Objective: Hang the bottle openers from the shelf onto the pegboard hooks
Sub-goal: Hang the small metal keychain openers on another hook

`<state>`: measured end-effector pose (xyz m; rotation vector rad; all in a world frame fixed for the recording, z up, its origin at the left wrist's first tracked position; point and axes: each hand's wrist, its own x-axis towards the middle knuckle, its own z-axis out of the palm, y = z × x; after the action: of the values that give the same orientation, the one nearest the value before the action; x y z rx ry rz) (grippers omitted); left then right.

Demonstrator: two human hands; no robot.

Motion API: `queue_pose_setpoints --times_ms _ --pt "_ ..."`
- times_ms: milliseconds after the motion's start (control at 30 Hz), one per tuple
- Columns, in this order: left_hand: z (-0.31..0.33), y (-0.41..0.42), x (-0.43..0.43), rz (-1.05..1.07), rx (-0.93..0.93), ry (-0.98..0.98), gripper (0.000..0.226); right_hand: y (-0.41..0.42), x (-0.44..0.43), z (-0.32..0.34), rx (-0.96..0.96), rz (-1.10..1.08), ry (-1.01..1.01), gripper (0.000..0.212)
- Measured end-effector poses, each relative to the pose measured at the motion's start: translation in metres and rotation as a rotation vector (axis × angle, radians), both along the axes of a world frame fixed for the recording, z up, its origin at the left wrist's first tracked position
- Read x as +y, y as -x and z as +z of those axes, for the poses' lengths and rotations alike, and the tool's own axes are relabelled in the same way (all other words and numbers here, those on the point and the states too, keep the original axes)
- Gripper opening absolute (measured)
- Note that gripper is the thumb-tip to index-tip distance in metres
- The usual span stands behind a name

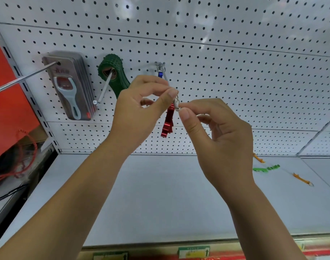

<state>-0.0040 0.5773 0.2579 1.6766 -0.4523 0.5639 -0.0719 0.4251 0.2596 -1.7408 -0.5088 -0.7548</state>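
A metal peg hook point(165, 76) juts from the white pegboard point(235, 72) at centre. A blue bottle opener point(160, 74) hangs at its back end. Red bottle openers point(168, 122) dangle by their key rings near the hook's tip. My left hand point(139, 107) pinches the hook and rings just behind the tip. My right hand point(214, 128) pinches the hook's tip, a ring partly seen behind its fingers. On the shelf point(160, 194) at the right lie a green opener point(266, 168) and two orange openers point(302, 179), point(258, 158).
Left of centre, a hook carries green openers point(113, 72); further left a long hook point(23, 77) holds packaged white openers point(70, 87). A red panel point(8, 102) and red cords fill the left edge. Price labels point(194, 251) line the shelf's front lip.
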Motion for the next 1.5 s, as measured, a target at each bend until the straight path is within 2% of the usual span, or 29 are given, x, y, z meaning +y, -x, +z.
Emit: queue_pose_setpoints --times_ms 533,767,1000,1400,1500 --pt "0.016 -0.077 0.004 0.118 0.081 -0.043 0.007 0.001 0.000 0.005 0.023 -0.025 0.059 0.007" --pt "0.015 -0.099 -0.001 0.114 0.065 -0.022 0.022 0.003 0.001 0.004 0.032 -0.017 0.031 0.007" --pt "0.018 -0.117 0.002 0.124 0.097 -0.052 0.018 0.004 0.002 0.004 0.067 -0.009 0.001 0.007" --pt "0.012 -0.117 0.005 0.169 -0.004 -0.092 0.012 0.004 -0.003 0.003 0.072 0.030 -0.003 0.011" --pt "0.014 -0.120 0.005 0.188 -0.023 -0.115 0.018 0.003 -0.005 0.003 0.074 0.057 0.006 0.011"
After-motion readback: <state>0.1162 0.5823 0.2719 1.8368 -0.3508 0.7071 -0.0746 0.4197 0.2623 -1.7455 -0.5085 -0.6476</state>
